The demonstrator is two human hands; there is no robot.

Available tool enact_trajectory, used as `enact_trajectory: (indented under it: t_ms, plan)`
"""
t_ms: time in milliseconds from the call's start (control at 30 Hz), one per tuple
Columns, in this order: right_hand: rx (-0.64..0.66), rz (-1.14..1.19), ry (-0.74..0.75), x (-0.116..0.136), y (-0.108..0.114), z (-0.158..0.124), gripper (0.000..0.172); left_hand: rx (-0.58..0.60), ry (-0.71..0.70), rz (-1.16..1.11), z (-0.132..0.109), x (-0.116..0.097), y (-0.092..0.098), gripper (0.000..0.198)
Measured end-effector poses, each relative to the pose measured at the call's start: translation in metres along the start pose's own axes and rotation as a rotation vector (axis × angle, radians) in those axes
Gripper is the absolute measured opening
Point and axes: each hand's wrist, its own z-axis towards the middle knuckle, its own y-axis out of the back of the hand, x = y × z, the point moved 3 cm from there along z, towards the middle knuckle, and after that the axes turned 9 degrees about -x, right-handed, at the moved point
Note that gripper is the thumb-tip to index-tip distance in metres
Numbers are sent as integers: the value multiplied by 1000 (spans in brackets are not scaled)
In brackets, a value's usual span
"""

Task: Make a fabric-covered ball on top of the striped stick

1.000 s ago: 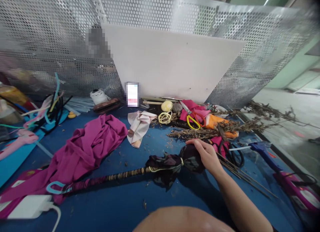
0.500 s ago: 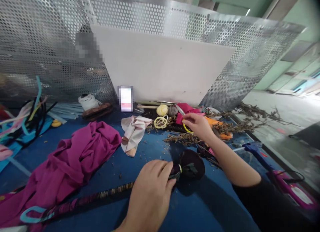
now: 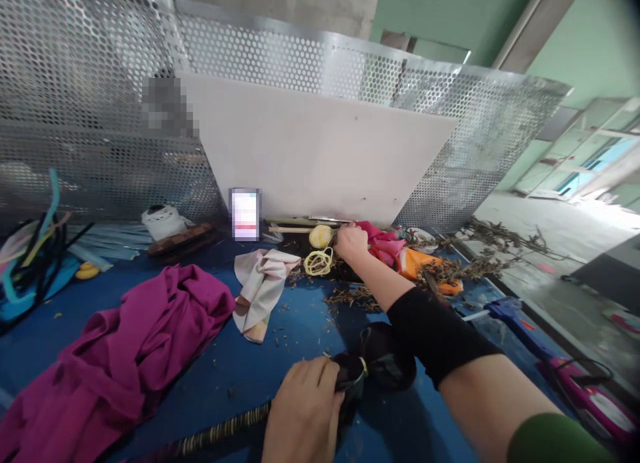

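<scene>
My left hand (image 3: 303, 406) is wrapped round a stick bound with dark striped cord (image 3: 225, 431), low in the middle of the view. Just beyond the fingers, a dark cloth bundle (image 3: 387, 356) at the stick's end is tied with a thin yellowish band. My right hand (image 3: 352, 242) reaches to the back of the table, its fingers curled down over a ball of grey yarn (image 3: 335, 238). Only an edge of that ball shows. Beside it are a ball of yellow yarn (image 3: 321, 236) and a loose yellow coil (image 3: 319, 262).
Purple cloth (image 3: 165, 330) lies at left, beside a pale cloth (image 3: 263, 283). Dried plant stems (image 3: 450, 270) and orange material (image 3: 419, 263) lie at right, near a blue and purple glue gun (image 3: 530, 330). A lit phone (image 3: 246, 214) stands before the white board (image 3: 320, 150).
My right hand has let go of the yellow-handled scissors and moved left to the grey yarn. My left hand still grips the stick. The view has shifted slightly.
</scene>
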Motion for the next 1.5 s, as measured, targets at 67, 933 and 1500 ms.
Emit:
enact_trajectory:
  t_ms: [67,933,1500]
  plan:
    - [-17,74,-13,-4,1,0,45,13,-13,-8,-1,0,-2,29]
    - [9,1082,-37,-60,92,-169,54,-19,608,-696,65,24,0,58]
    - [53,28,16,-96,30,-47,21,-15,810,-811,160,21,0,62]
